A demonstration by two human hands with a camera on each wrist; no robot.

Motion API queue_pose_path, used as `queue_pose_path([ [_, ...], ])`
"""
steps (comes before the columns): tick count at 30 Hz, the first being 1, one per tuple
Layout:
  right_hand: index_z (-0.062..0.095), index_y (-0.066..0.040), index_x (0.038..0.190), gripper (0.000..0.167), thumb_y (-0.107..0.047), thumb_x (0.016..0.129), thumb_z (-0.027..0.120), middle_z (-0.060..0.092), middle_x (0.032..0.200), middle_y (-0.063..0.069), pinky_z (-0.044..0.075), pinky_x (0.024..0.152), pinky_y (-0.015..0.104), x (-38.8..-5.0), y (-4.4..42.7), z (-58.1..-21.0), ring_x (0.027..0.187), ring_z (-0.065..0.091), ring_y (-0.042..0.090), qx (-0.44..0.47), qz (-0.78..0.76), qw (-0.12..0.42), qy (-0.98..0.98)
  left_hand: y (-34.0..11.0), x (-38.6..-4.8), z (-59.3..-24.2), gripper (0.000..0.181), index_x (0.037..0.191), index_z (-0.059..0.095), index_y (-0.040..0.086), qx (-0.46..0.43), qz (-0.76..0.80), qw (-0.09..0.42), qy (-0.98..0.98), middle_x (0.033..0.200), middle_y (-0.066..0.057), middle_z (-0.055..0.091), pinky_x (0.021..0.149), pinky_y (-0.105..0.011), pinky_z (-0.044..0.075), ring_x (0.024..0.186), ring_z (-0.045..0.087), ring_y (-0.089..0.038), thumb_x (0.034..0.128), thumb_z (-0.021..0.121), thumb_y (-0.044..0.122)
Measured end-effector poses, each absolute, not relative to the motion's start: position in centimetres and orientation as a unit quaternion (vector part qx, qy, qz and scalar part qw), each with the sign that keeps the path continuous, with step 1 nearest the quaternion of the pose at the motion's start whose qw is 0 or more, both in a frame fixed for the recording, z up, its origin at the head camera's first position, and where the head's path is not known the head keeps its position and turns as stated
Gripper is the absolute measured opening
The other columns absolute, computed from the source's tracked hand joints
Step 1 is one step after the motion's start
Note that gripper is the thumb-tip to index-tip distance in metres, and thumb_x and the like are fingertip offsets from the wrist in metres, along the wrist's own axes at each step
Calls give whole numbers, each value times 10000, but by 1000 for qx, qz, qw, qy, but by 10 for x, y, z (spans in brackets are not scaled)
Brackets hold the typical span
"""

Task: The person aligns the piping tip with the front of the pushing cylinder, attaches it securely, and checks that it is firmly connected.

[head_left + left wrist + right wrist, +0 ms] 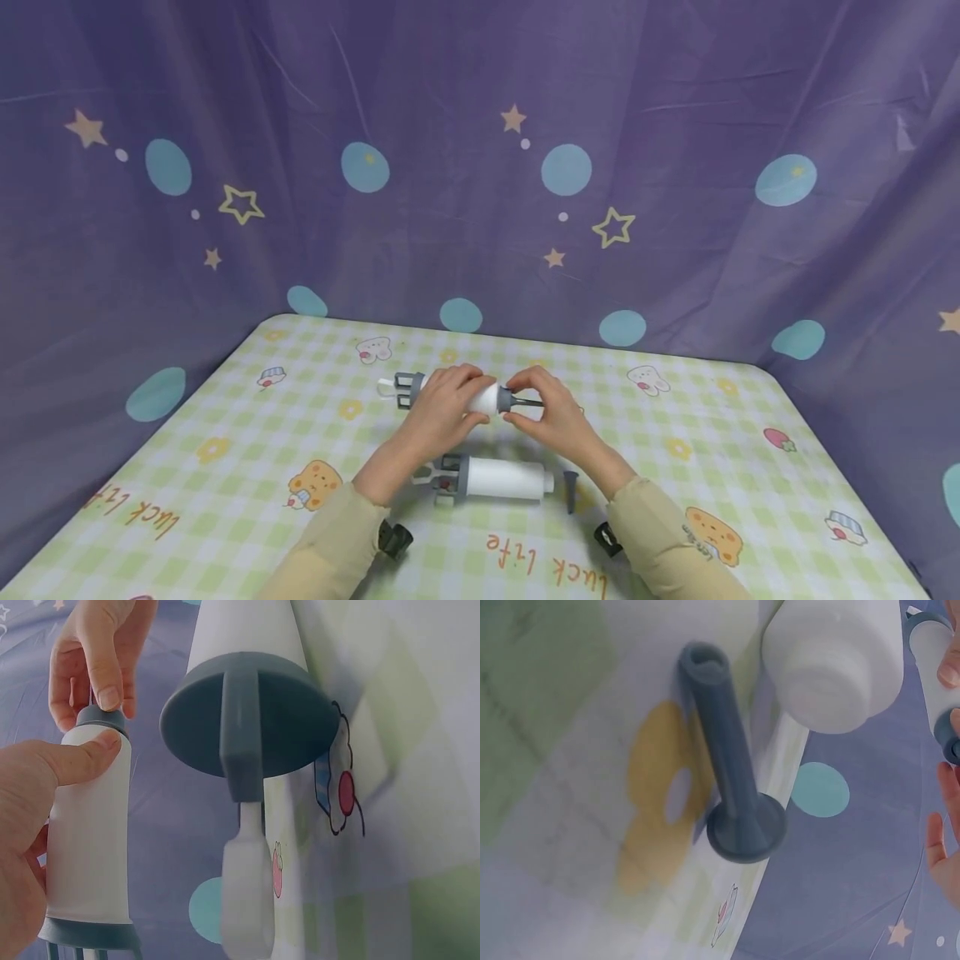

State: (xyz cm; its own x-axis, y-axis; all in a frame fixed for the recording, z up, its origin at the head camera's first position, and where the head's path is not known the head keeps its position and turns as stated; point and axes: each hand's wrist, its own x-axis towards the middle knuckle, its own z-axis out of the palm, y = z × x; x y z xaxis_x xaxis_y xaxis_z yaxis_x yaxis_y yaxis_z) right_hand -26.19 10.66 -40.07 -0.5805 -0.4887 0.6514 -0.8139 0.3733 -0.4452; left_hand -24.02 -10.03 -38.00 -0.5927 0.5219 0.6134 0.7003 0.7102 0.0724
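Note:
My left hand [444, 412] grips a white syringe-like tube [484, 401] above the middle of the table, its slotted grey end pointing left. At its right end, my right hand [553, 417] pinches the grey nozzle [506, 400] between thumb and fingers. The left wrist view shows the left thumb across the white barrel [94, 840], just below the grey collar [102, 718]. Nearer to me lies a second white tube [506, 479] with a grey slotted end. A loose grey flared nozzle [572, 492] is just right of it.
A checkered tablecloth [247, 467] with printed cartoons covers the table. Behind it hangs a purple curtain [465, 233] with stars and dots. Black wrist straps [395, 540] show beside the sleeves, close to the second tube and the loose nozzle.

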Motion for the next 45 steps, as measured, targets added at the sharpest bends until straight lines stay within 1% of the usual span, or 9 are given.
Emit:
queue_pose_path([
  [5,555,-115,1045,347,-140,754,741,575,991,-14,482,825,297,-260,105,-400,934,569,139,403,384,204,-806,-102,-240,-382,515,1131,612,91,-349,-160,285,-878,1045,-46,576,839,-385,431,944,553,-207,668,802,211],
  [13,558,-136,1047,317,-211,783,717,625,958,-28,435,853,374,-260,107,-399,907,587,122,382,363,189,-829,-102,-238,-382,504,1129,613,87,-346,-154,283,-881,1047,-47,578,848,-386,429,949,552,-207,679,792,227],
  [18,553,-154,1036,280,-248,809,688,634,930,-40,431,839,388,-262,108,-398,885,583,104,371,360,177,-838,-102,-239,-380,506,1138,609,87,-348,-154,285,-880,1046,-44,572,860,-382,425,951,547,-203,686,788,228],
  [23,538,-138,1024,242,-246,840,652,634,922,-22,483,815,358,-262,108,-398,877,603,123,376,374,158,-833,-102,-237,-380,500,1139,610,95,-348,-148,286,-880,1048,-37,572,862,-376,425,951,547,-194,695,778,251],
  [26,516,-123,1017,206,-220,867,618,618,918,-5,520,761,312,-262,108,-398,877,610,145,375,388,143,-830,-100,-237,-379,496,1134,614,92,-351,-151,287,-878,1047,-38,574,860,-379,426,952,548,-196,691,782,240],
  [32,480,-110,1010,161,-202,905,560,593,906,-2,525,724,295,-260,108,-397,856,597,145,364,403,118,-831,-99,-237,-378,499,1129,614,97,-354,-153,289,-876,1046,-40,574,863,-382,423,961,546,-196,675,793,204],
  [38,474,-114,1140,300,-311,918,525,598,947,-3,517,744,299,-257,107,-396,906,569,155,338,351,114,-866,-99,-237,-379,506,1132,613,99,-352,-149,281,-880,1038,-34,572,870,-377,423,951,546,-193,674,795,211],
  [42,470,-131,1177,411,-356,860,605,576,1075,11,503,775,318,-255,106,-396,949,570,173,347,317,138,-872,-98,-237,-378,501,1136,612,100,-352,-144,281,-881,1042,-35,571,867,-375,424,950,545,-189,687,783,239],
  [45,483,-113,1145,436,-312,810,679,551,1100,9,465,824,350,-257,106,-397,928,590,175,374,298,177,-860,-98,-238,-377,489,1130,613,103,-351,-139,285,-881,1047,-34,574,859,-373,426,951,547,-185,696,773,262],
])
